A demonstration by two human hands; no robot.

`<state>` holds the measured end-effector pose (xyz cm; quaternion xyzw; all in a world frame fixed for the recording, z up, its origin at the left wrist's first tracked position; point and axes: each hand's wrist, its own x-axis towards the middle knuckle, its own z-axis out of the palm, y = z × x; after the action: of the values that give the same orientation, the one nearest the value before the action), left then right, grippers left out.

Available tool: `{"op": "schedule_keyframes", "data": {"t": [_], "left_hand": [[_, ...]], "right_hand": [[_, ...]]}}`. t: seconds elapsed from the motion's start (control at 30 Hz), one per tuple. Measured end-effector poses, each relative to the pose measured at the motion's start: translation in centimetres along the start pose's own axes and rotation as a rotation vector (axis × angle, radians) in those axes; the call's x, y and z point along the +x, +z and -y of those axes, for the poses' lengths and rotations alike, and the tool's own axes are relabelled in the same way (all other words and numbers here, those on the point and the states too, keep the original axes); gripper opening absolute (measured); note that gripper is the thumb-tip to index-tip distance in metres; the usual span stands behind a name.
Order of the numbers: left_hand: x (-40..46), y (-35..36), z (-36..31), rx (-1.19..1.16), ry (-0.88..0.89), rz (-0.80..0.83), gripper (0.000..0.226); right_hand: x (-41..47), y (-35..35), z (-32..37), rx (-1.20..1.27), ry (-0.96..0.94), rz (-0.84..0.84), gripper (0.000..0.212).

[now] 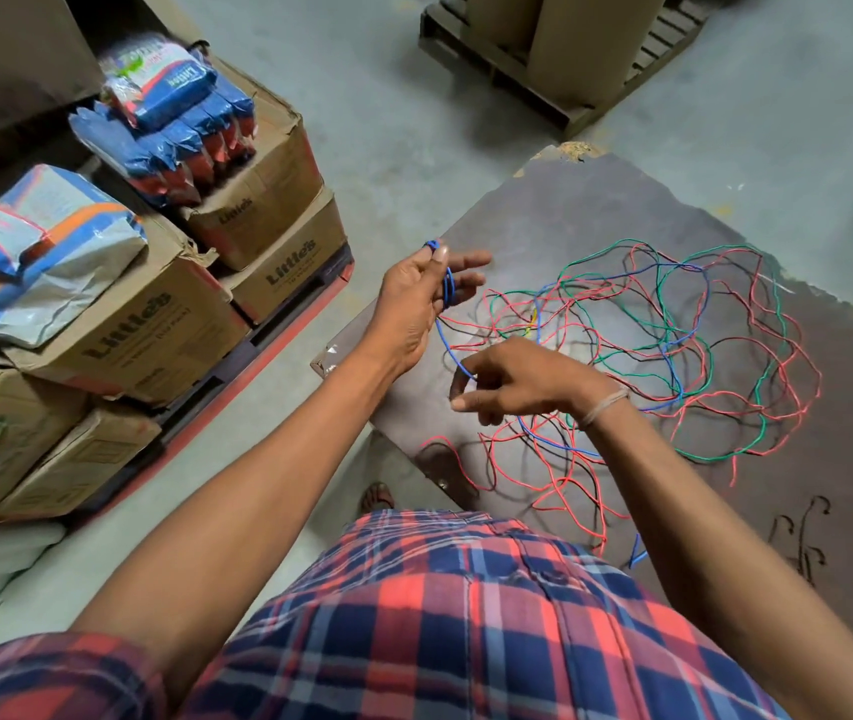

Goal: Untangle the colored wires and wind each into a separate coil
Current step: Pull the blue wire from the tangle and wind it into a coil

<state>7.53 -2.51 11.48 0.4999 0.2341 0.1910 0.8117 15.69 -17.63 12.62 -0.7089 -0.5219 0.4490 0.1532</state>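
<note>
Wire-winding under way: my left hand (416, 298) pinches a small coil of thin blue wire (448, 288).
My right hand (510, 379) pinches the same limp, light strand; I'd grip near the tangle of coloured wires (673, 356).

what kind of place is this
Most likely a warehouse or stockroom: stacked cardboard cartons with bagged goods on top, a wooden pallet carrying big cardboard drums, and a bare concrete floor. The wires lie on a worn board.
</note>
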Motion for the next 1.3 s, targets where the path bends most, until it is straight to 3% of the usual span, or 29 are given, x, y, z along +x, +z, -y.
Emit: {"op": "schedule_keyframes", "data": {"t": [0.13,0.27,0.4,0.5,0.63,0.73,0.97,1.17,1.3], "left_hand": [[0.4,-0.6,1.2,0.47,0.094,0.039,0.036],[-0.4,-1.3,1.9,0.706,0.156,0.148,0.035],[-1.3,-0.8,2.1,0.521,0.036,0.156,0.032],[-2.0,-0.4,1.8,0.378,-0.005,0.223,0.037],[-2.7,0.3,1.4,0.168,-0.081,0.292,0.042],[-2.6,0.7,0.7,-0.025,-0.134,0.316,0.047],[-1.8,1.5,-0.7,-0.247,-0.115,0.194,0.045],[0.3,2.2,-1.3,-0.37,-0.038,0.118,0.031],[2.3,2.3,-1.2,-0.346,0.021,0.139,0.023]], "right_hand": [[-1.9,-2.1,1.5,-0.147,-0.077,-0.032,0.018],[-3.7,-5.4,1.5,-0.043,-0.112,-0.196,0.018],[-4.4,-7.8,0.1,0.318,-0.2,-0.357,0.015],[-3.7,-8.5,-0.9,0.442,-0.241,-0.5,0.017],[-1.5,-8.4,-2.3,0.46,-0.173,-0.699,0.019],[0.1,-6.9,-3.2,0.328,-0.053,-0.762,0.024],[1.9,-1.8,-3.2,0.342,0.162,-0.489,0.045],[2.5,0.7,-4.6,0.11,0.241,-0.157,0.019],[1.7,1.5,-4.4,-0.156,0.21,-0.009,0.034]]}}
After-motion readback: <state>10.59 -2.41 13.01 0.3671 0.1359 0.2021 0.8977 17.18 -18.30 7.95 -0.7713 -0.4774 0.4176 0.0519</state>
